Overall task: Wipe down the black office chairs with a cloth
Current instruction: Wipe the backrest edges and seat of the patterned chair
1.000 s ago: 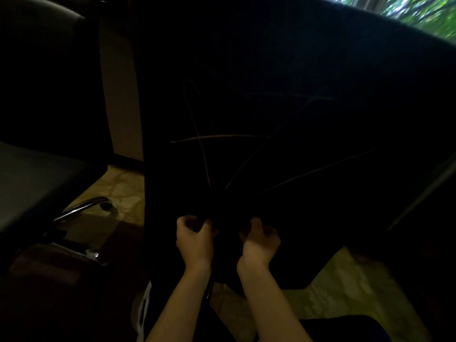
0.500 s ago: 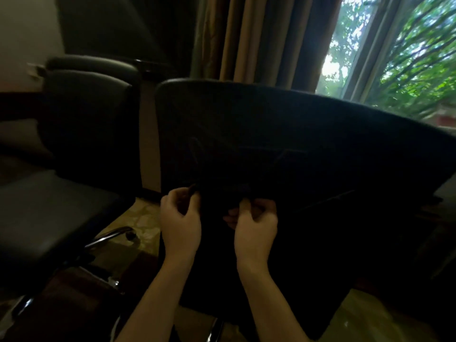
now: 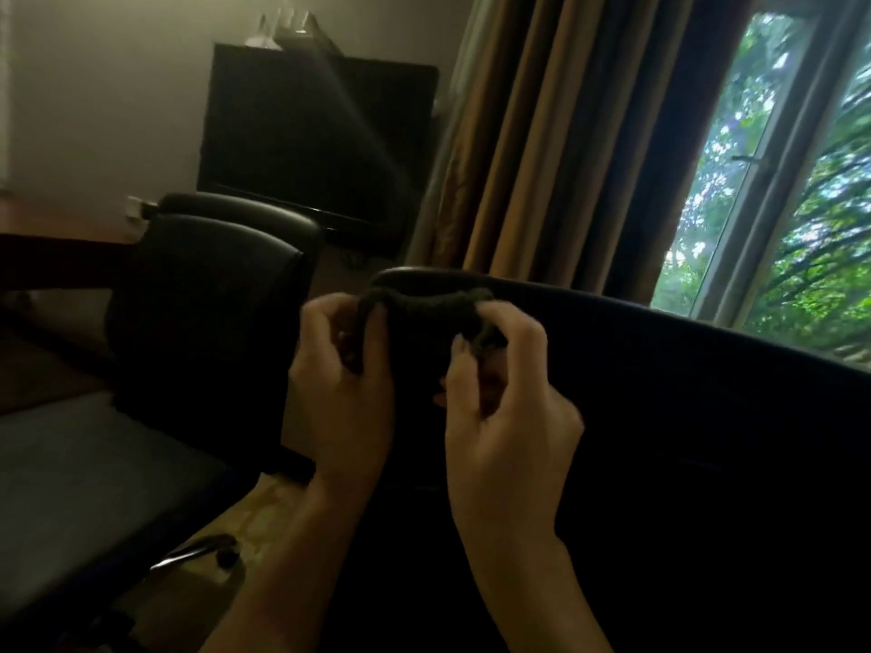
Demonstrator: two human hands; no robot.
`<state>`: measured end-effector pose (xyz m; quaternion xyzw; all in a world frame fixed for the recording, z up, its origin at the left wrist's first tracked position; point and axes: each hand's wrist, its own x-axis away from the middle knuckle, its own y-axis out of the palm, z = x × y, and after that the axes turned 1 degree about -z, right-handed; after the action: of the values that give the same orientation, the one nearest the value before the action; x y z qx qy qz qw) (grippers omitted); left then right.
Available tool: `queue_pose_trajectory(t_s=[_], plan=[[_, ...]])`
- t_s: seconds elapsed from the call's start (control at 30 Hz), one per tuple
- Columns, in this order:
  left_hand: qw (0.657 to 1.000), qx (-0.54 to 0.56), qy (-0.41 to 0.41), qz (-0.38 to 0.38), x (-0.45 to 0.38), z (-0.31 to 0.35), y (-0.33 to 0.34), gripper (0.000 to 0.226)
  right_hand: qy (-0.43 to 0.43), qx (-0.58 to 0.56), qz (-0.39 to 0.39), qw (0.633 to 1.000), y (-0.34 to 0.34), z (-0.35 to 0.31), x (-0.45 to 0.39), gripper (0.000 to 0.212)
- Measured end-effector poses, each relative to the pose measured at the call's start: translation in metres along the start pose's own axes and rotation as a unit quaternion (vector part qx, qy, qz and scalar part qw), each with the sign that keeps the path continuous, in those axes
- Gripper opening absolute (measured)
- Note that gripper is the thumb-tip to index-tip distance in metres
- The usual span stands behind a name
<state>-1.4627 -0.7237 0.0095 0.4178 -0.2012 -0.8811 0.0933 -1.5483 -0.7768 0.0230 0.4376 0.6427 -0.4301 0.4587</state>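
- Both hands had risen from the lower middle of the chair back to its top rim since half a second before, and more of the room behind had come into view.
- The left hand (image 3: 346,379) had its fingers curled round the left end of a dark cloth (image 3: 424,306), gripping it.
- The right hand (image 3: 506,407) pinched the cloth's right end, thumb and fingers curled on it.
- Between the two grips the cloth stretched as a rolled band, lying against the top edge of the nearer black chair (image 3: 683,440), at its left corner.
- That chair's back spread out below and to the right of the right grip, filling the lower right of the view.
- A second black chair (image 3: 198,313) stood to the left of the left grip, its backrest upright and its seat lower still on that side.
- A chrome leg of its base showed on the pale patterned floor (image 3: 264,506) beneath the left forearm.
- Beyond the grips a dark cabinet (image 3: 316,134) stood by the wall.
- Brown curtains (image 3: 565,148) hung above the right grip, with a window (image 3: 792,219) onto green trees further right.
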Motion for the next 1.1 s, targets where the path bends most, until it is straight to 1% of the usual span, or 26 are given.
queue_pose_trajectory(t_s=[0.07,0.13,0.2,0.3,0.37,0.43,0.47,0.53,0.6,0.63,0.67,0.73,0.8,0.87,0.97,1.03,1.1], plan=[[0.999,0.015,0.040,0.015,-0.013,-0.003,0.005,0.012,-0.055,0.016,-0.002,0.998,0.005,0.002,-0.012,0.026],[0.996,0.029,0.082,0.031,-0.022,-0.006,0.009,0.015,-0.087,0.050,-0.008,0.995,0.006,0.003,-0.021,0.022],[0.993,0.029,0.112,0.039,-0.025,-0.017,0.009,0.013,-0.112,0.103,-0.007,0.988,0.008,0.003,-0.026,0.018],[0.992,0.027,0.120,0.037,-0.023,-0.041,0.009,0.005,-0.129,0.159,-0.029,0.978,0.015,0.008,-0.022,0.019],[0.990,0.005,0.136,0.029,-0.019,-0.054,0.006,0.006,-0.137,0.188,-0.040,0.972,0.017,0.013,-0.012,0.019],[0.987,-0.034,0.160,0.004,-0.008,-0.067,0.000,0.006,-0.137,0.219,-0.051,0.965,0.017,0.023,0.004,0.017],[0.985,-0.047,0.166,-0.010,0.000,-0.076,-0.004,0.006,-0.126,0.237,-0.069,0.961,0.018,0.028,0.014,0.018],[0.983,-0.061,0.170,-0.028,0.017,-0.091,-0.015,0.009,-0.083,0.271,-0.131,0.950,0.017,0.032,0.032,0.023],[0.983,-0.087,0.157,-0.049,0.025,-0.100,-0.023,0.008,-0.058,0.280,-0.167,0.944,0.016,0.033,0.042,0.024],[0.982,-0.093,0.154,-0.056,0.024,-0.101,-0.025,0.007,-0.066,0.275,-0.162,0.945,0.015,0.032,0.041,0.022],[0.982,-0.090,0.157,-0.056,0.019,-0.098,-0.026,0.006,-0.084,0.271,-0.139,0.949,0.015,0.030,0.038,0.018],[0.983,-0.064,0.171,-0.035,0.000,-0.083,-0.023,0.003,-0.124,0.251,-0.069,0.957,0.018,0.023,0.022,0.010],[0.985,-0.029,0.168,-0.013,-0.023,-0.065,-0.014,0.002,-0.156,0.258,-0.030,0.953,0.017,0.013,0.002,0.007],[0.986,0.000,0.165,-0.006,-0.040,-0.049,-0.002,0.007,-0.162,0.294,-0.040,0.941,0.014,0.003,-0.018,0.014],[0.982,-0.023,0.188,0.013,-0.048,-0.048,0.008,0.024,-0.174,0.331,-0.066,0.925,0.016,-0.003,-0.032,0.029],[0.983,-0.016,0.183,0.027,-0.046,-0.058,0.009,0.034,-0.187,0.358,-0.074,0.912,0.024,0.000,-0.030,0.028],[0.980,-0.015,0.196,0.018,-0.042,-0.073,0.009,0.031,-0.196,0.378,-0.049,0.903,0.031,0.006,-0.029,0.023]])
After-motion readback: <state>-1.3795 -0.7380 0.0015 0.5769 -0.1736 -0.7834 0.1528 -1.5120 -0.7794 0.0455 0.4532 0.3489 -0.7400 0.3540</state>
